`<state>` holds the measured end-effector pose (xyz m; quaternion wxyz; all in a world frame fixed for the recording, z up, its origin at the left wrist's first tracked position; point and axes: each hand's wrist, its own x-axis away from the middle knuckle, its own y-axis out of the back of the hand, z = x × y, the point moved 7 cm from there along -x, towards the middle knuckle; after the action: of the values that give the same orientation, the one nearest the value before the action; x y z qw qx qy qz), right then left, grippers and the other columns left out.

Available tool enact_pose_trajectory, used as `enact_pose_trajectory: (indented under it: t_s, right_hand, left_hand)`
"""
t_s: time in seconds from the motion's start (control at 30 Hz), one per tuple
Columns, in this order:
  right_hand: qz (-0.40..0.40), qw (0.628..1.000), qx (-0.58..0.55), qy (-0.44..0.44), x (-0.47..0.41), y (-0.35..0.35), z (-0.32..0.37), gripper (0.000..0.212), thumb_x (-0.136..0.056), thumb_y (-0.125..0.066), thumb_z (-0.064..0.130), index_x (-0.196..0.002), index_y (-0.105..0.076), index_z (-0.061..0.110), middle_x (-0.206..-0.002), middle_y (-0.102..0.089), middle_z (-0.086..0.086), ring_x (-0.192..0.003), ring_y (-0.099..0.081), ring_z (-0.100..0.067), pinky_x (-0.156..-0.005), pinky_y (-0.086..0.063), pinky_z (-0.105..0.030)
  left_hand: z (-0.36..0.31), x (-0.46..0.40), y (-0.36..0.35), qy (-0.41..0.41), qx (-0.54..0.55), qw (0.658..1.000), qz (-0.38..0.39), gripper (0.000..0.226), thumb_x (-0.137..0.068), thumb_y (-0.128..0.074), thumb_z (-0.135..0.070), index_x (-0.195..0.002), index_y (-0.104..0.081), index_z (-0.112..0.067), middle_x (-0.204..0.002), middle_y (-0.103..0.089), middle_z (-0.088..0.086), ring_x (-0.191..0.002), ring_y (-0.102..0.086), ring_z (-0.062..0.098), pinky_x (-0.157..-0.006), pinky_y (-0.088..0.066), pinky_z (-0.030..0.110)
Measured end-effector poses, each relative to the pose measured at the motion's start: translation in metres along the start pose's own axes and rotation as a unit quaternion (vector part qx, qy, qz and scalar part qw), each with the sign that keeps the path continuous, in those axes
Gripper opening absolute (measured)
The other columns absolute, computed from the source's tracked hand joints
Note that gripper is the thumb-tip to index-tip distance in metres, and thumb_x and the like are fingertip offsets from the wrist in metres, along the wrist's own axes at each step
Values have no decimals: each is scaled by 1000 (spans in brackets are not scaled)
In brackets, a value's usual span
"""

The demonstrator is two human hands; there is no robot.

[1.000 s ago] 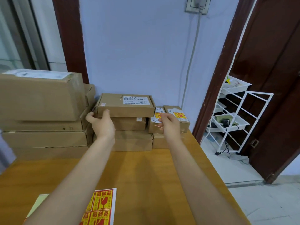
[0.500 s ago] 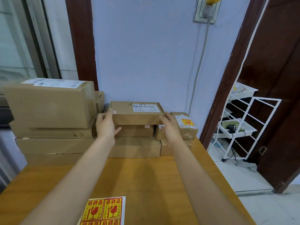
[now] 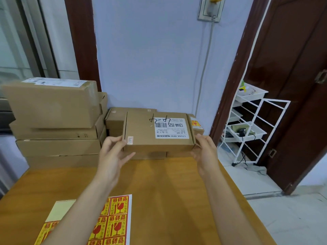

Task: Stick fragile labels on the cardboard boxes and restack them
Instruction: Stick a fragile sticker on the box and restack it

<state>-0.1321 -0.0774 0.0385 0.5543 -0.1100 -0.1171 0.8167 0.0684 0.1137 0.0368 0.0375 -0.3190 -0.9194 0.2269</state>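
Observation:
I hold a flat cardboard box (image 3: 141, 131) with a white shipping label in the air in front of the middle stack. My left hand (image 3: 113, 152) grips its left end and my right hand (image 3: 205, 152) grips its right end. Behind it sits the middle stack of boxes (image 3: 115, 119), and a small box with a yellow-red fragile label (image 3: 195, 123) peeks out at the right. A sheet of yellow-red fragile labels (image 3: 115, 220) lies on the wooden table (image 3: 168, 191) near me, partly under my left forearm.
A tall stack of larger cardboard boxes (image 3: 56, 121) stands at the back left against the wall. A white wire rack (image 3: 247, 128) with trays stands on the floor beyond the table's right edge, beside a dark wooden door.
Both hands closed on the ends of the top box of the middle stack, lifted it off and drew it toward me. The view has tilted down.

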Motion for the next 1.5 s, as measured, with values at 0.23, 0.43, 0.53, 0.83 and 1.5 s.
enact_pose_trajectory:
  t_s: [0.23,0.43,0.53,0.83,1.5]
  right_hand:
    - [-31,996,78,-11,48,42,-24,19,-92,-58,29,-85,-53,11,-90,-60,-8,-81,-54,-19,-66,-41,-31]
    - [2,988,146,-45,79,59,-39,25,-93,-56,27,-115,-54,15,-111,-61,-4,-91,-61,-14,-70,-45,-25]
    - [20,979,202,-29,90,68,-37,26,-92,-57,29,-118,-57,24,-117,-56,2,-107,-57,-16,-88,-48,-32]
    - [173,939,284,-85,111,56,-36,39,-91,-56,40,-129,-52,33,-122,-58,10,-113,-56,-9,-101,-45,-36]
    - [-9,987,27,-158,121,90,-70,29,-87,-64,13,-102,-44,28,-116,-59,-15,-101,-63,-36,-79,-56,-46]
  left_hand:
    - [22,61,16,37,-52,997,39,8,-89,-56,-9,-91,-58,-16,-107,-67,13,-102,-63,28,-86,-52,43]
    - [26,82,33,49,-74,996,25,11,-91,-53,-10,-84,-59,-16,-102,-68,9,-92,-63,23,-78,-50,35]
    - [27,78,37,49,-111,992,21,13,-94,-50,-11,-86,-60,-16,-100,-67,10,-89,-63,23,-74,-49,33]
    - [59,71,-10,106,-234,961,103,20,-97,-48,-22,-100,-67,-20,-104,-68,8,-100,-61,24,-87,-50,39]
    - [50,120,4,74,-449,866,207,92,-64,-58,-70,-141,-31,-28,-142,-33,-8,-121,-35,8,-97,-35,28]
